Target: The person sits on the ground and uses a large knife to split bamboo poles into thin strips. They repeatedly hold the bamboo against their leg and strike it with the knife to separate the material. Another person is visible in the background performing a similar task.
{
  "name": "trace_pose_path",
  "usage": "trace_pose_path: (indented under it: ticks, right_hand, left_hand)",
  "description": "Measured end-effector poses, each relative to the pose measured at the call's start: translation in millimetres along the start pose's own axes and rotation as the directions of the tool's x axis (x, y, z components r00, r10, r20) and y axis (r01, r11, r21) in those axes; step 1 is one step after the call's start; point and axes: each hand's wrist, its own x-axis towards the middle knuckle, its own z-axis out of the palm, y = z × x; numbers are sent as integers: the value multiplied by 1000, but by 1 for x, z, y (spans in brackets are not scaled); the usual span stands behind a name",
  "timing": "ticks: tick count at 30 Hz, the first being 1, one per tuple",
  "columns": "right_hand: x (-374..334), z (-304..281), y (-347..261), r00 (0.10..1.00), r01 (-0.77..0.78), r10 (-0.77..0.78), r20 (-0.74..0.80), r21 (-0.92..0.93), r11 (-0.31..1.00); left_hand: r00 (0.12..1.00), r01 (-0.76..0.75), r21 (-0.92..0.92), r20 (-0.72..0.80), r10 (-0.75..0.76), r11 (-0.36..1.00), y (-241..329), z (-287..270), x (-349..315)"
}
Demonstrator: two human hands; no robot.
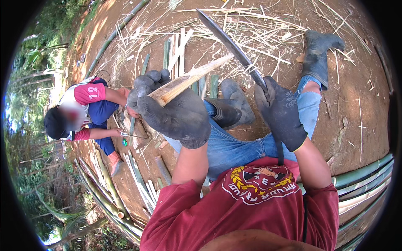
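My left hand [178,115], in a dark grey work glove, is closed around the near end of a split bamboo piece [199,76]. The pale piece narrows away from the palm and points up to the right. A long machete [229,43] is gripped by its handle in my right hand [281,111], which wears a matching glove. Its blade slants up to the left, with the tip beyond the bamboo. The bamboo's far end lies close to the blade; whether they touch I cannot tell.
Thin bamboo shavings [251,27] litter the brown soil ahead. Split bamboo strips [181,52] lie beyond my left hand. At left, another person [90,108] crouches with a blade in one hand. Bamboo poles [356,180] lie at right, and more poles [106,180] at lower left.
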Motion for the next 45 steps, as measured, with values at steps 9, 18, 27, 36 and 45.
trace_pose_path:
  ticks: [9,18,27,36,45]
  right_hand:
    - [2,-51,-97,876,476,-477,65,30,879]
    - [-6,-66,-108,853,498,-475,214,-66,865]
    - [-14,-64,-113,839,544,-518,168,-269,794]
    - [-16,-66,-115,841,531,-524,138,-397,748]
    - [-15,-61,-96,824,563,-552,127,-288,775]
  left_hand:
    - [983,33,216,169,-71,976,11,-6,-11]
    - [941,-260,479,322,108,838,3,-15,-12]
    - [908,-361,460,372,193,811,0,-27,-5]
    - [899,-388,450,378,222,804,-6,-27,-8]
    - [961,-277,373,132,245,886,3,-21,2]
